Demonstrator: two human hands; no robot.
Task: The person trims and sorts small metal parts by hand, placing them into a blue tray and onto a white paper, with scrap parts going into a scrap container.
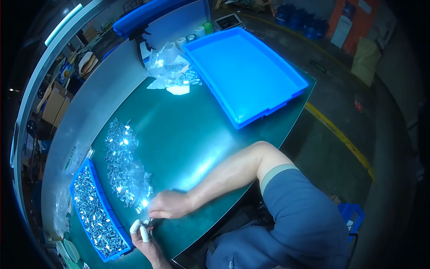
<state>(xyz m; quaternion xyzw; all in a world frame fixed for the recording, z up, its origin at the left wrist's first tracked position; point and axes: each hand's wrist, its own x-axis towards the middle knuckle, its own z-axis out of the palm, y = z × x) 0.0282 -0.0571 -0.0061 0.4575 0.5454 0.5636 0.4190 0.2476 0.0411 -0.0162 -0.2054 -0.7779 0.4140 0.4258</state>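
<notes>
At the near edge of the green table, my left hand (147,242) wears white finger covers and pinches a small shiny metal part (145,222). My right hand (171,205) is closed just above it, its fingertips pointing down to the same spot; whatever sits in them is too small to make out. Beyond my hands spreads a loose pile of small shiny metal pieces (120,163). To the left of my hands, a long narrow blue tray (104,201) is filled with similar small pieces.
A large blue tray (246,74) rests at the far right of the table (174,121), its inside bare. Clear plastic bags (168,65) with metal pieces lie beside it, near several tape rolls (181,43). A grey partition (103,85) runs along the left.
</notes>
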